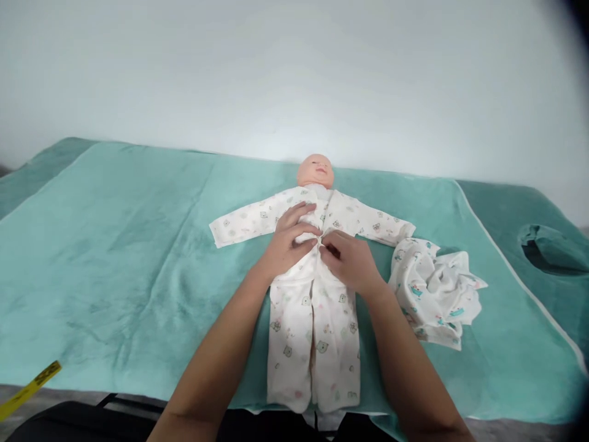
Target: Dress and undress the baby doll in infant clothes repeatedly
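Observation:
A baby doll (315, 172) lies on its back, its head toward the wall. White printed baby clothes cover it: a long-sleeved top (248, 220) with the sleeves spread wide, and matching pants (289, 337) below. At the middle of the chest, my left hand (292, 239) rests on the top, thumb and forefinger pinching its front edge. Facing it, my right hand (347, 256) is closed with curled fingers on the same front opening. The fingertips almost meet, and the small piece of fabric or fastening between them is too hidden to make out.
Crumpled white printed baby clothing (435, 291) lies right of the doll, touching the sleeve end. A green towel (115, 258) covers the table, which has a dark oval opening (552, 252) at right. A white wall (294, 73) stands behind; a yellow strip (30, 390) shows lower left.

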The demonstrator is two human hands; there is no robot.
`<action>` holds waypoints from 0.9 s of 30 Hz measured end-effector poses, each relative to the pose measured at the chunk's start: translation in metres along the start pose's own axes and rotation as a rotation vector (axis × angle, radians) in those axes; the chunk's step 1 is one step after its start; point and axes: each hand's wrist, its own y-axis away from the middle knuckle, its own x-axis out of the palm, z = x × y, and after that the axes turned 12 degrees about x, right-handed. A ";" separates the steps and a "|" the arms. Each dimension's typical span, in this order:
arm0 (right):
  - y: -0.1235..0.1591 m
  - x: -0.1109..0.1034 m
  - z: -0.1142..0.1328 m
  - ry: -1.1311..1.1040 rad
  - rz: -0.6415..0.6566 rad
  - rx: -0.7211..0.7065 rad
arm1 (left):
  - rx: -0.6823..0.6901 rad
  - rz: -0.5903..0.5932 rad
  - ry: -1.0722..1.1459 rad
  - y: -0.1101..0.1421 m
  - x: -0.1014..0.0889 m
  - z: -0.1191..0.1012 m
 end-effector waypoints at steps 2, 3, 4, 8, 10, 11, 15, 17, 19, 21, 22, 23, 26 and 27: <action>-0.004 -0.004 -0.008 -0.145 0.047 -0.052 | -0.001 -0.010 0.007 -0.002 -0.001 0.001; -0.006 -0.006 -0.011 -0.194 0.068 -0.076 | 0.000 -0.016 0.009 -0.003 -0.001 0.001; -0.008 -0.008 -0.013 -0.222 0.089 -0.096 | 0.002 -0.021 0.010 -0.004 -0.001 0.002; -0.011 -0.010 -0.016 -0.258 0.137 -0.117 | 0.018 -0.035 0.007 -0.006 0.001 0.003; -0.011 -0.008 -0.015 -0.283 0.115 -0.079 | 0.022 -0.036 0.004 -0.005 0.001 0.003; -0.011 -0.007 -0.013 -0.285 0.092 -0.053 | 0.021 -0.033 0.003 -0.005 0.002 0.003; -0.010 -0.003 -0.006 -0.223 -0.020 0.047 | -0.003 -0.016 0.000 -0.005 0.001 0.002; -0.010 0.000 -0.002 -0.201 -0.068 0.086 | -0.016 -0.008 0.001 -0.006 0.001 0.001; -0.009 0.003 0.000 -0.202 -0.109 0.116 | -0.022 0.005 0.000 -0.006 0.000 0.000; -0.009 0.006 0.000 -0.221 -0.142 0.148 | -0.025 0.013 -0.004 -0.006 0.000 0.000; -0.009 0.007 -0.002 -0.241 -0.152 0.168 | -0.024 0.012 -0.007 -0.006 0.000 -0.001; -0.009 0.008 -0.004 -0.276 -0.152 0.192 | -0.021 0.006 -0.009 -0.006 0.000 -0.001; -0.011 0.008 -0.017 -0.481 -0.129 0.313 | -0.007 -0.045 -0.030 -0.005 0.001 -0.001; -0.012 0.008 -0.023 -0.568 -0.131 0.359 | -0.006 -0.075 -0.044 -0.005 0.001 -0.002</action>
